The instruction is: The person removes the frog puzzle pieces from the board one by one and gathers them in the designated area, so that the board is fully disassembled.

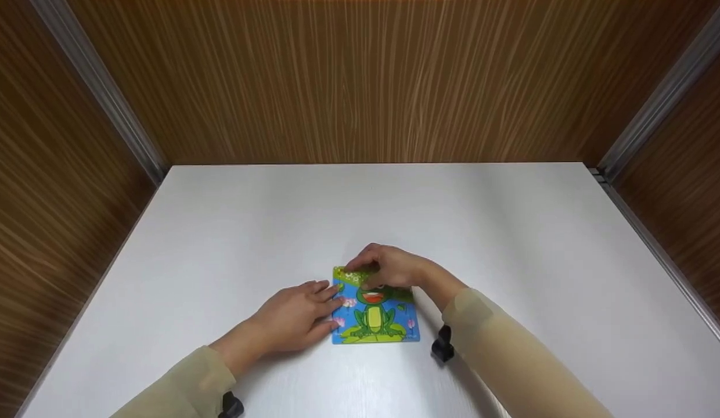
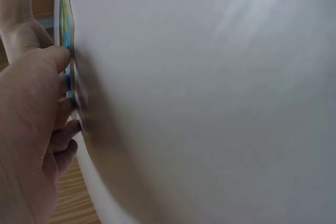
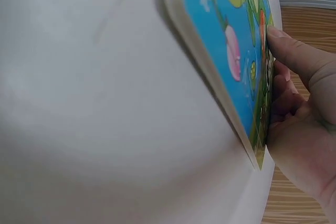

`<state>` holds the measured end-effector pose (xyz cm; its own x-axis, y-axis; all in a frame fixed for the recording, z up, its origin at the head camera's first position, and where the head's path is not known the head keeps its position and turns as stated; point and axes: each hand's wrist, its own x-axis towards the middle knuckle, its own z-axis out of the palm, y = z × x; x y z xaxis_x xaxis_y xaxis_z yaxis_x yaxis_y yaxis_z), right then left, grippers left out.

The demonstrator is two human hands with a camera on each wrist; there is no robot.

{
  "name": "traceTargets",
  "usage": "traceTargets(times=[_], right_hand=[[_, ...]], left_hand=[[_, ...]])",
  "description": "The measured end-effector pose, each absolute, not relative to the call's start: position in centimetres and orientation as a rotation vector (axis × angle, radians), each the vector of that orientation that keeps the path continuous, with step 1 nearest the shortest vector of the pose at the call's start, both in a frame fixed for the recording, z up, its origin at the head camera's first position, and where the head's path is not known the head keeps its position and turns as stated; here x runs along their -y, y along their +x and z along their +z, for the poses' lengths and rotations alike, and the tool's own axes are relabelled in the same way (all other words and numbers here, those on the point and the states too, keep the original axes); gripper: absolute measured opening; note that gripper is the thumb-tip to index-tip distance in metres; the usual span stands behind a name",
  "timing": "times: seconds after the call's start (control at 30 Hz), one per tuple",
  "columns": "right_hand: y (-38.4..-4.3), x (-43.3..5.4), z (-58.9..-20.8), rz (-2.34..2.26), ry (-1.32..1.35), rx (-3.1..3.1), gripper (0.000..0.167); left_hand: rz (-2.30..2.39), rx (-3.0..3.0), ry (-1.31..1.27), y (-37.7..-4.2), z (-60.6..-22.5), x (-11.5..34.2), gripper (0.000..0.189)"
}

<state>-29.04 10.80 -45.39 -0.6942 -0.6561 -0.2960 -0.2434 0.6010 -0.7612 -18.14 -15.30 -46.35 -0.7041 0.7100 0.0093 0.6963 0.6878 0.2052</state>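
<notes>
Square frog-picture board (image 1: 374,319) lies flat on white tabletop (image 1: 511,232), lower centre of head view, left hand (image 1: 299,313) touching its left edge with fingers outstretched, unclenched, right hand (image 1: 398,267) bent over its top, whether grasping anything cannot tell.

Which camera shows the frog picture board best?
The head view: the frog picture board lies nearly whole in sight, its top partly behind the right hand. The left wrist view shows a thin sliver; the right wrist view, one side, steeply slanted.
</notes>
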Motion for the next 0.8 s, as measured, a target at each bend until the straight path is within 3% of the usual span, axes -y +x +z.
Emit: traceTargets(times=[0.8], right_hand=[[-28.6, -10.9, -46.4, -1.090, -0.694, -2.249, 0.043]], left_hand=[[0.283, -2.833, 1.176, -18.0, -46.5, 15.2, 0.051]])
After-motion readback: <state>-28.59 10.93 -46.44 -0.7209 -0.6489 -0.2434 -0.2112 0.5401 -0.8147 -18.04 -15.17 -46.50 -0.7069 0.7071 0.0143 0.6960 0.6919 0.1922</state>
